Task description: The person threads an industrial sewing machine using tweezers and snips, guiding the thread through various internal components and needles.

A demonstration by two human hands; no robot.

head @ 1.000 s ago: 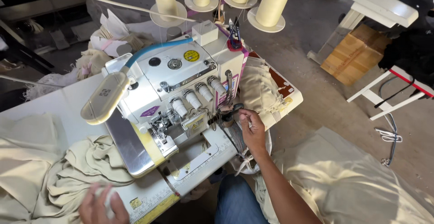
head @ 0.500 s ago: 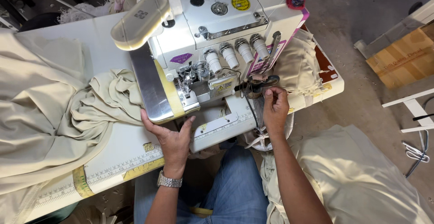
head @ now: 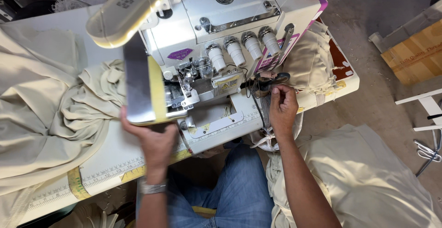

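Observation:
A white overlock sewing machine (head: pixel 221 30) stands on the white table (head: pixel 106 159). My left hand (head: pixel 154 138) rests at the front of the machine's open grey and yellow side cover (head: pixel 140 87), fingers under its lower edge. My right hand (head: pixel 282 108) is at the machine's right side, fingers closed on small dark scissors (head: pixel 269 80) near the thread. Cream fabric (head: pixel 55 113) lies bunched on the table left of the machine.
More cream cloth (head: pixel 363 177) lies piled on the floor at my right, and some (head: pixel 313 62) on the table's right end. A cardboard box (head: pixel 414 48) and white frame legs (head: pixel 423 106) stand at the far right. My blue-jeaned legs (head: pixel 239 191) are under the table.
The view has moved closer to the machine. My left hand has risen from the table front to the open side cover. My right hand stays by the scissors.

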